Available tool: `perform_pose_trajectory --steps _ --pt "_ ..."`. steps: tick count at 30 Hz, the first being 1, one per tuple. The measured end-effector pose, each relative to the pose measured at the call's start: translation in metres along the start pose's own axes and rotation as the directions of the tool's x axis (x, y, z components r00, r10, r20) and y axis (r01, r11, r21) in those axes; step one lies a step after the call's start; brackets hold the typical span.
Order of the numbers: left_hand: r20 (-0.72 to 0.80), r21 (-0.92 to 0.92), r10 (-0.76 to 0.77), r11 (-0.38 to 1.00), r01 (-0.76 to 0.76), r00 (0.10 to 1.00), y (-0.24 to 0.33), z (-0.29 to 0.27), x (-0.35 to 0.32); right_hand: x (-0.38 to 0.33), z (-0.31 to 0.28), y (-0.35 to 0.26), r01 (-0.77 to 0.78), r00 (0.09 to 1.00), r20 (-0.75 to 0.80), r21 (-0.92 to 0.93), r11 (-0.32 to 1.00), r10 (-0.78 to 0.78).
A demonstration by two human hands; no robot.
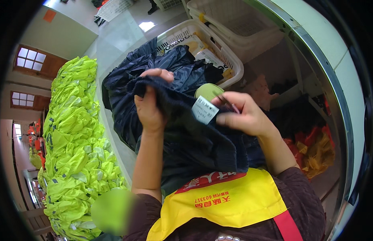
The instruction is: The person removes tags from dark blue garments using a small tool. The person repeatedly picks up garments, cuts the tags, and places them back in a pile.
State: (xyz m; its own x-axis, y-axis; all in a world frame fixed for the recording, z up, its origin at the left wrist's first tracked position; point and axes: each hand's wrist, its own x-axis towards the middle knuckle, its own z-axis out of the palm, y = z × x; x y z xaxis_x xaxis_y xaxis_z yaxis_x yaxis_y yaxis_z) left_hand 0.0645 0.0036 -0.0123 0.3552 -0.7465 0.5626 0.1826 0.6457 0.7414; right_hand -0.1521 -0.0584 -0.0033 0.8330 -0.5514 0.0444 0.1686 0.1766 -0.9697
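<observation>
Head view, one entry per item.

My left hand (149, 105): raised in front of me, fingers curled shut over a bunched fold of the dark navy knit garment (202, 140). Thumb and fingertips show above the fold; the cloth passes through the fist and hangs down from it.

My right hand (244, 116): level with the left and just to its right, fingers pressed together on the garment's edge beside the white tag (205, 109). A thin pinkish tool (228, 103), slender as a needle or pick, lies across these fingers, its tip pointing left toward the tag. I cannot tell whether the tip touches the tag.

White tag: small, rectangular, tilted, sewn or hung on the knit between my two hands. It lies directly left of my right fingertips and right of my left wrist, nearer the right hand.

Garment: stretched between both grips, its long run going from the upper fold in my left fist down toward my yellow apron (226, 201).

Beyond my hands: a heap of dark shiny jackets (170, 66) spilling from a white plastic basket (218, 44); a round pale green object (208, 90) just above the tag.

Far left: a long stack of fluorescent yellow-green vests (76, 132), well apart from both hands.
</observation>
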Motion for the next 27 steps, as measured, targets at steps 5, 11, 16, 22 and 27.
perform_pose_trajectory --steps 5,11,16,22,27 --pt "0.291 -0.268 -0.321 0.877 0.399 0.901 0.014 -0.045 -0.006 0.013 0.003 0.02 0.099 0.995 -0.052 0.196 0.976 -0.091" --pt "-0.346 0.574 -0.281 0.691 0.439 0.895 0.053 -0.02 -0.009 0.032 0.002 0.017 0.186 0.954 -0.255 0.097 0.978 -0.156" --pt "-0.221 0.629 -0.267 0.696 0.346 0.938 0.092 0.043 -0.029 0.035 0.029 0.016 0.314 0.89 -0.398 0.187 0.931 -0.22" --pt "0.007 0.643 -0.721 0.534 0.549 0.693 0.059 0.048 0.0 0.024 0.041 0.029 0.327 0.869 -0.287 -0.278 0.903 -0.402" --pt "-0.033 0.443 -0.873 0.423 0.79 0.486 0.064 0.036 -0.004 -0.001 0.03 0.028 0.192 0.939 -0.248 -0.203 0.96 -0.24"
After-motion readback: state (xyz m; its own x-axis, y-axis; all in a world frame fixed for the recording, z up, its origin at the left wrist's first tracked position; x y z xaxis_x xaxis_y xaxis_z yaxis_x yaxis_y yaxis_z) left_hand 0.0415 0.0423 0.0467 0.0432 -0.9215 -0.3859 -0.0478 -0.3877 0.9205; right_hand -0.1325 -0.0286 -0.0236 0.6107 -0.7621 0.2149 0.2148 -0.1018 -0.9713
